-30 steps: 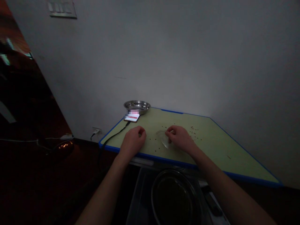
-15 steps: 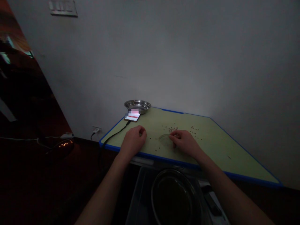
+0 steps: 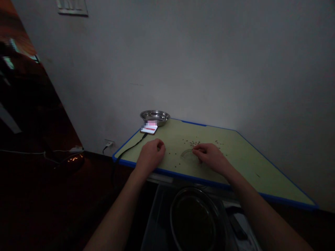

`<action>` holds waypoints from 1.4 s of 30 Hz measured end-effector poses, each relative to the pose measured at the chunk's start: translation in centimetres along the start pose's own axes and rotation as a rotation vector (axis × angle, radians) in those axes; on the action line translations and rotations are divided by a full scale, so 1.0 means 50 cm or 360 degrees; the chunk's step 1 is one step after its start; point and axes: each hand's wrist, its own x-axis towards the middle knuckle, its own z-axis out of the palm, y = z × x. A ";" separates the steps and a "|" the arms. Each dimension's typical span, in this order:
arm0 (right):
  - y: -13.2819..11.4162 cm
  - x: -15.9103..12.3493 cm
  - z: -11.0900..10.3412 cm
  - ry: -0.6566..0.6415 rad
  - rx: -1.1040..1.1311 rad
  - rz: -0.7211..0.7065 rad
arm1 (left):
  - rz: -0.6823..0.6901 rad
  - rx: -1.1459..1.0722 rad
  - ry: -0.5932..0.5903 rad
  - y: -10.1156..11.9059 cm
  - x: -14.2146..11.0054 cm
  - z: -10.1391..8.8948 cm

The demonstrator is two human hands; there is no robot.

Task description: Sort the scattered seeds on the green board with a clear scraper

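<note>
My left hand (image 3: pixel 151 154) rests at the near left part of the pale green table top (image 3: pixel 235 167), fingers curled in. Anything inside them is hidden. My right hand (image 3: pixel 209 156) pinches the end of a thin, pale, curved strand (image 3: pixel 186 152) that arcs leftward just over the table; its exact kind is too faint to tell. Small dark bead-like bits (image 3: pixel 193 143) lie scattered beyond and beside the right hand, with several more between the two hands.
A steel bowl (image 3: pixel 164 122) stands at the back left, behind a lit phone (image 3: pixel 149 130) with a black cable (image 3: pixel 128 150). Below the table's blue near edge sits a dark round pan or dish (image 3: pixel 193 219). A grey wall (image 3: pixel 209 62) rises behind.
My right hand has shifted slightly right, and the pale strand has moved with it. My left hand keeps its curled pose. The whole view has shifted a little.
</note>
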 end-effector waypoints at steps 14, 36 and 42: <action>-0.101 0.094 0.042 -0.0008 -0.0329 -0.0589 | -0.0158 -0.0291 0.0434 -0.008 -0.003 -0.004; 0.005 -0.041 -0.067 -0.0361 -0.0470 -0.0691 | -0.0171 -0.0256 0.0402 -0.001 -0.005 -0.005; 0.007 -0.028 -0.093 -0.0167 -0.0379 -0.0547 | -0.0165 -0.0235 0.0357 -0.003 -0.004 -0.005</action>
